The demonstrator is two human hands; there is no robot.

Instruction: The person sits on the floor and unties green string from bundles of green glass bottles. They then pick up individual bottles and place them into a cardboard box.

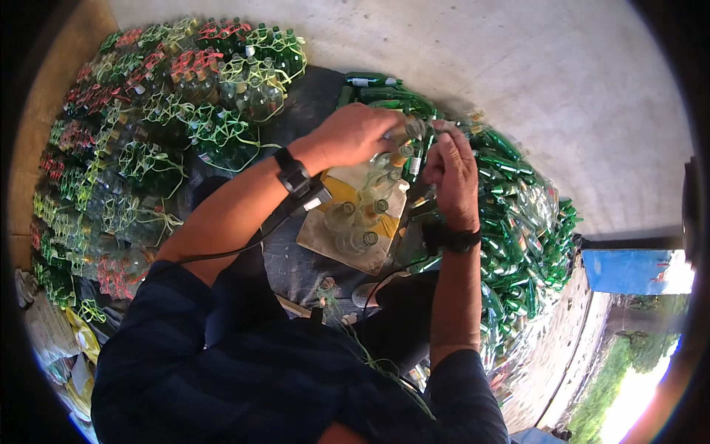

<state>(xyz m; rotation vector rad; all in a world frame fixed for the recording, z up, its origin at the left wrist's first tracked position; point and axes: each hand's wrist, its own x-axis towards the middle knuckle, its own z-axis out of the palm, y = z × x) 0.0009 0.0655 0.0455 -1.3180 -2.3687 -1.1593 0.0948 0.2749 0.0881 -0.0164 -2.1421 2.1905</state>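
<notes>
My left hand (363,136) grips a clear glass bottle (411,129) above the far end of a worn square board (316,236). The bottle's mouth points toward my right hand (454,169). That hand is raised just right of the bottle, fingers bent and drawn together; whether something small is between them cannot be made out. Several clear glass bottles (355,241) stand upright in a close group on the board, mouths up. A yellow patch (338,191) shows on the board beneath them.
A large heap of loose green bottles (510,244) lies to the right, against a pale wall (499,55). On the left stand many bottle bundles tied with green and red strips (222,130). Loose green twine (383,366) trails near my lap. Dark sheeting (288,277) covers the ground.
</notes>
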